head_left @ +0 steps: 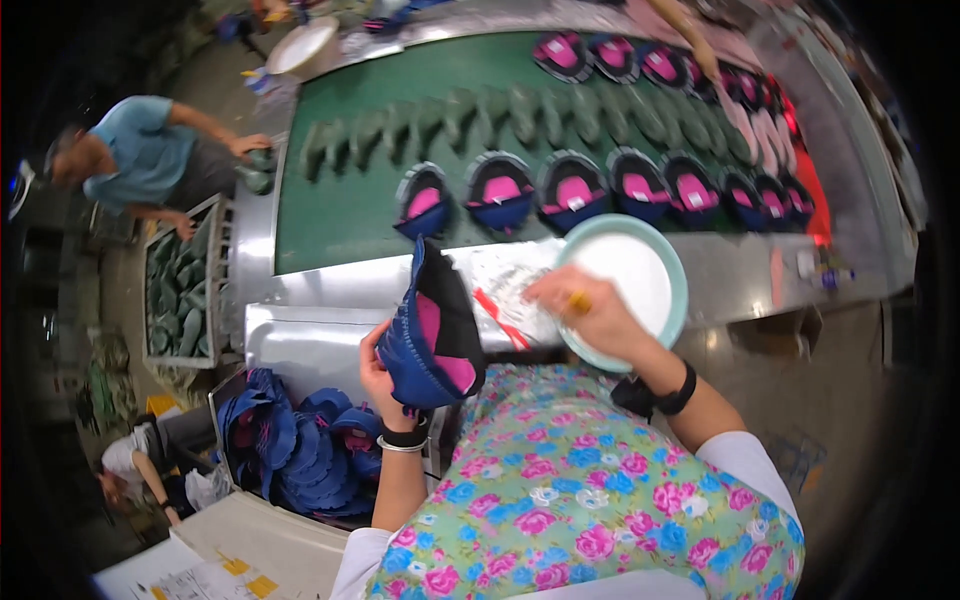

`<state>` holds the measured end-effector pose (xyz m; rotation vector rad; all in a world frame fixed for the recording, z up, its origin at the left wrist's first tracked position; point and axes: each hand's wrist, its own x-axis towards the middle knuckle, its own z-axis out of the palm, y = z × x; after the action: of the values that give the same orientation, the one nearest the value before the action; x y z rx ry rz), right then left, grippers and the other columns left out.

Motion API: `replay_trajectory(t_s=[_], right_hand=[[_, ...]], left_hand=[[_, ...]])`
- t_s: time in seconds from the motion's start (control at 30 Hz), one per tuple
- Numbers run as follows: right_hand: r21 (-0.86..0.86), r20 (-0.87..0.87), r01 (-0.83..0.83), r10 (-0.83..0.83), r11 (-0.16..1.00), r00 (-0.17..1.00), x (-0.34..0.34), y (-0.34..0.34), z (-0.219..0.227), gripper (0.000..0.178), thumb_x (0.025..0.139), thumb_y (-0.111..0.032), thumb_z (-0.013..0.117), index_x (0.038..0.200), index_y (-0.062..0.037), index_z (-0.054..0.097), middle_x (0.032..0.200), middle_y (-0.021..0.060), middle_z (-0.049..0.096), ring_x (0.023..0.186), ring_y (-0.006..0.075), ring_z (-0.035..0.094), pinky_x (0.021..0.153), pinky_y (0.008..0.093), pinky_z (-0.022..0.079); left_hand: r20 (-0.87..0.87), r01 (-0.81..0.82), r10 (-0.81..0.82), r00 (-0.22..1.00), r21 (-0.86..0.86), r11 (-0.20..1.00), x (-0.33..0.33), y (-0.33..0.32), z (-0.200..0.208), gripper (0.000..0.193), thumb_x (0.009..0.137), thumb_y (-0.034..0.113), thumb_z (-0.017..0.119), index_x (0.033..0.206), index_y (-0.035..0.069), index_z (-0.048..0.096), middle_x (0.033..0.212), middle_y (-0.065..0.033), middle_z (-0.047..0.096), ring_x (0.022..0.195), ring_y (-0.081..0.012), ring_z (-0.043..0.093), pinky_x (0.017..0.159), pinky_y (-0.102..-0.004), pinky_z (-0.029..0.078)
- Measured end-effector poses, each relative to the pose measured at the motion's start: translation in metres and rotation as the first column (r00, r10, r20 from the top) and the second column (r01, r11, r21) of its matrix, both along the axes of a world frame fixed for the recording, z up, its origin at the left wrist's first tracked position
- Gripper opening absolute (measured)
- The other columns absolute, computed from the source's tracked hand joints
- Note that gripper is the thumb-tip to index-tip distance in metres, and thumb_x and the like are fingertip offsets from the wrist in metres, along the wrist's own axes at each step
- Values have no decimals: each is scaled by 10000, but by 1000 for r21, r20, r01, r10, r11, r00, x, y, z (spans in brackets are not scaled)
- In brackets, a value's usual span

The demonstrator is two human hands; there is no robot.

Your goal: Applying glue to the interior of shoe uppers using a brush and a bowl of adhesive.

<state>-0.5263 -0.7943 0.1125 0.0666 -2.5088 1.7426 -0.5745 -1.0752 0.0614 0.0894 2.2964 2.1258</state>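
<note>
My left hand (pixel 378 375) is closed on a dark blue shoe upper (pixel 408 345) with pink and black lining, held up in front of me with its opening turned to the right. My right hand (pixel 590 310) is smeared by motion over the left side of a pale green basin (pixel 680 290) holding white liquid (pixel 630 270). Its fingers are wrapped round something with a yellow handle (pixel 579 300); the working end is hidden. Beyond the basin, a row of similar blue uppers (pixel 572 195) lies on a green belt.
Green shoe lasts (pixel 455 115) line the belt's middle, with more uppers (pixel 560 55) beyond. A box of stacked blue uppers (pixel 310 450) stands at lower left. A red strip (pixel 500 318) lies on the metal edge (pixel 370 265). A person (pixel 150 155) handles lasts near a crate (pixel 185 290); another's arm (pixel 695 45) reaches in.
</note>
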Motion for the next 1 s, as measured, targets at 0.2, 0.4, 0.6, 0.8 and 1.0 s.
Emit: replay_trajectory(t_s=[0.2, 0.4, 0.6, 0.8, 1.0], right_hand=[[291, 10, 596, -626, 748, 780, 82, 97, -43, 325, 934, -315, 555, 866, -20, 672, 817, 86, 623, 822, 239, 585, 754, 327, 445], [261, 298, 733, -774, 629, 558, 115, 114, -67, 352, 872, -345, 647, 836, 3, 683, 799, 102, 675, 729, 181, 630, 694, 300, 480], [246, 102, 715, -751, 655, 653, 118, 116, -124, 155, 772, -153, 710, 889, -51, 712, 845, 151, 688, 752, 280, 673, 690, 327, 521], [370, 192, 681, -769, 632, 610, 115, 113, -150, 176, 764, -168, 712, 909, -70, 723, 845, 173, 680, 756, 315, 663, 698, 359, 529], [394, 132, 675, -766, 623, 630, 108, 117, -161, 181, 758, -122, 724, 923, -49, 718, 874, 183, 680, 763, 313, 668, 711, 347, 533]], left_hand=[[-217, 20, -65, 974, -206, 978, 22, 43, 29, 406, 741, -123, 580, 1131, -11, 585, 1201, -167, 603, 1043, -212, 600, 857, -283, 492], [-231, 212, -278, 932, -271, 939, 13, 68, 36, 315, 842, -4, 585, 1151, 4, 524, 1276, -164, 529, 1110, -207, 549, 859, -282, 484], [487, 341, -367, 792, 147, 929, 37, 35, -4, 424, 850, 16, 606, 1261, 10, 502, 1090, -79, 607, 942, -160, 596, 800, -265, 486], [503, 617, -552, 665, 47, 786, 59, 44, -13, 453, 817, -43, 650, 1244, 50, 529, 1051, -22, 618, 936, -120, 590, 792, -271, 500], [659, 336, -506, 556, 378, 863, 37, 88, -21, 450, 864, 11, 598, 1296, 40, 479, 1177, -115, 601, 1041, -213, 605, 877, -350, 519]])
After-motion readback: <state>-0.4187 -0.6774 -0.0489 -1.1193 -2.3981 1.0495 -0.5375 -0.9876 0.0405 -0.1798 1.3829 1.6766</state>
